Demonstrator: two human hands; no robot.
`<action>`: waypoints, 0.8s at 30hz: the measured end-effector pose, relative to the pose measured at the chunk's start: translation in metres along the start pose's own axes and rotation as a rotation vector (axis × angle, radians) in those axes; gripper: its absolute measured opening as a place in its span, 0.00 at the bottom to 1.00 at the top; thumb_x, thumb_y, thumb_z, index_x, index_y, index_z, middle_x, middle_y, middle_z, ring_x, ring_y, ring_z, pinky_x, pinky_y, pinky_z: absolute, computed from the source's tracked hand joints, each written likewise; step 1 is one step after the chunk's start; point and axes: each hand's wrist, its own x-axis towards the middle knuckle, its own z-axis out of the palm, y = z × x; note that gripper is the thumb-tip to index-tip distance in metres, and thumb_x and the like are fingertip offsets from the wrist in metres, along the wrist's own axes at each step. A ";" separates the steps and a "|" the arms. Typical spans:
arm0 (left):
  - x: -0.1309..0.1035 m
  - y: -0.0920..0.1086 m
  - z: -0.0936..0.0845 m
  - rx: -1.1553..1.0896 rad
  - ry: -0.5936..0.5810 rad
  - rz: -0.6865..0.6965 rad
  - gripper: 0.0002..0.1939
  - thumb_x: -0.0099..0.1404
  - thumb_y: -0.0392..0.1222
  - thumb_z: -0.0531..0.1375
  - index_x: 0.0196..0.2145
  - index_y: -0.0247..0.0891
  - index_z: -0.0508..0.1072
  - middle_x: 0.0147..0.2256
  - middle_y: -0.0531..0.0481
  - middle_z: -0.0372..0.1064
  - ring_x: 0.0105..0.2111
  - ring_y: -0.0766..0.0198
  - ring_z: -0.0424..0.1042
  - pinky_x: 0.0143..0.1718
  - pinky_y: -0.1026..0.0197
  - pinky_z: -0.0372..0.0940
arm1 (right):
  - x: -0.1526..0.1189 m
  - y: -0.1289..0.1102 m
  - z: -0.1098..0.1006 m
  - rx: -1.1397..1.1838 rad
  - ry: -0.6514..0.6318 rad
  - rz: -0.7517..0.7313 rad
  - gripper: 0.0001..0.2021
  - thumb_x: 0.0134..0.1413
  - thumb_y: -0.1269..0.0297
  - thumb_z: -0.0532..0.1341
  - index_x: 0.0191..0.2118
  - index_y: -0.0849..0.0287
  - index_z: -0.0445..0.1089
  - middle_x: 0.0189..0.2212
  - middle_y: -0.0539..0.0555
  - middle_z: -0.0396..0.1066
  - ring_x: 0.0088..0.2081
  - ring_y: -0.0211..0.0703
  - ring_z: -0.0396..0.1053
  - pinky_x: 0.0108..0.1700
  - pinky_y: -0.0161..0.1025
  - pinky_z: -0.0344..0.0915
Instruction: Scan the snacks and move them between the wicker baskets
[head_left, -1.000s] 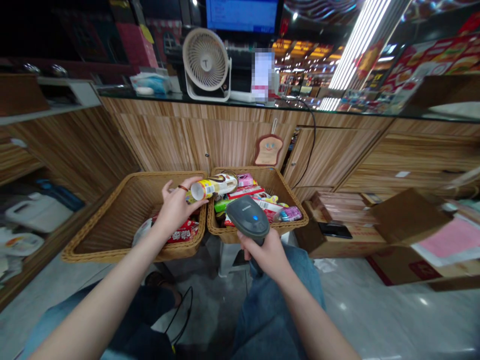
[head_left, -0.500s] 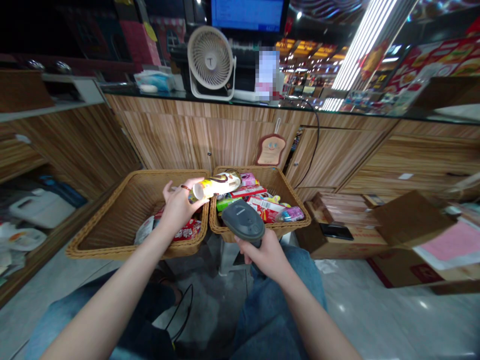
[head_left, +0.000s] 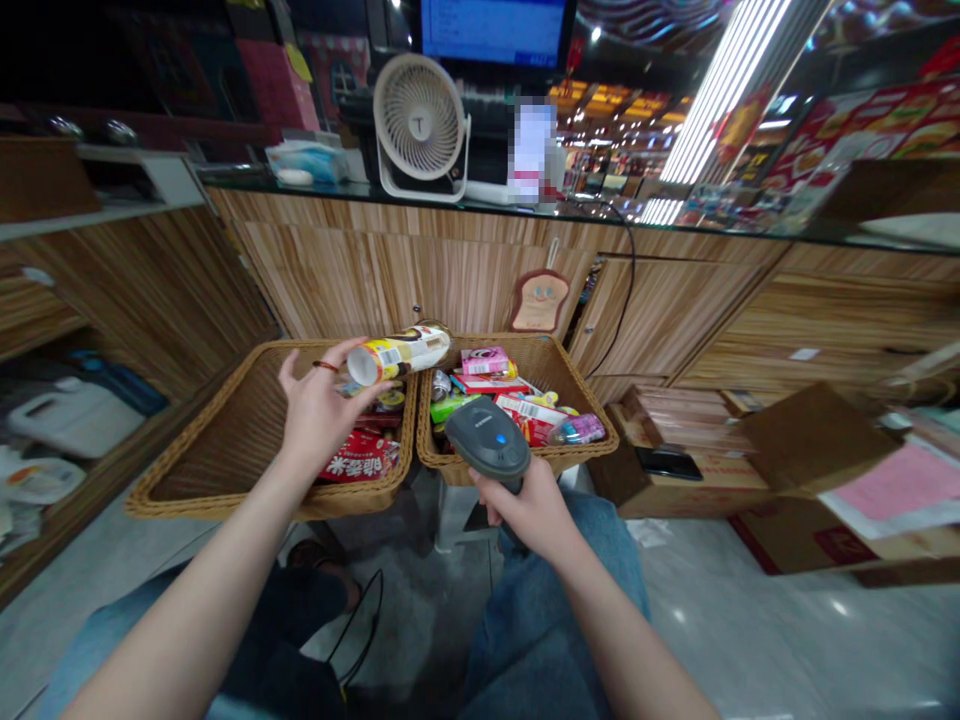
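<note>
My left hand [head_left: 322,405] grips the near end of a yellow and white cylindrical canister [head_left: 401,354], which lies tilted in the air over the inner rims of two wicker baskets. In my right hand [head_left: 529,505] is a dark grey handheld scanner [head_left: 487,437], its blue light lit, held at the front of the right basket [head_left: 592,385]. That basket holds several snack packs, among them a pink box [head_left: 484,361] and a purple bottle [head_left: 577,430]. Red snack packets [head_left: 362,456] lie in the left basket [head_left: 180,440], below my left hand.
Behind the baskets stands a wood-grain counter [head_left: 330,270] with a white fan [head_left: 420,120] and a monitor [head_left: 493,30] on it. Cardboard boxes [head_left: 697,490] with a black phone [head_left: 669,463] on top are at the right. A white jug [head_left: 71,415] sits on the left shelf.
My left hand has moved left with the canister, from over the right basket towards the left one. The scanner's blue light has come on; my right hand has hardly moved.
</note>
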 end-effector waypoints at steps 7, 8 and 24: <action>-0.021 -0.033 -0.027 0.187 0.100 -0.133 0.33 0.69 0.63 0.59 0.66 0.47 0.67 0.59 0.46 0.75 0.61 0.36 0.72 0.73 0.30 0.41 | -0.001 0.003 0.000 -0.022 0.007 -0.040 0.12 0.60 0.57 0.66 0.28 0.53 0.69 0.14 0.47 0.70 0.17 0.43 0.70 0.24 0.35 0.67; -0.023 -0.038 -0.026 0.212 0.080 -0.139 0.34 0.68 0.63 0.60 0.67 0.48 0.66 0.61 0.44 0.73 0.63 0.34 0.69 0.72 0.28 0.42 | -0.001 0.003 0.000 -0.022 0.007 -0.041 0.12 0.60 0.57 0.66 0.28 0.54 0.69 0.14 0.47 0.70 0.17 0.43 0.70 0.24 0.35 0.67; 0.049 0.037 0.070 0.092 -0.370 0.308 0.27 0.69 0.47 0.65 0.64 0.45 0.70 0.62 0.38 0.73 0.66 0.42 0.64 0.72 0.29 0.41 | -0.002 -0.001 -0.003 -0.008 0.030 -0.033 0.11 0.59 0.57 0.66 0.27 0.54 0.69 0.14 0.46 0.69 0.16 0.41 0.67 0.24 0.35 0.67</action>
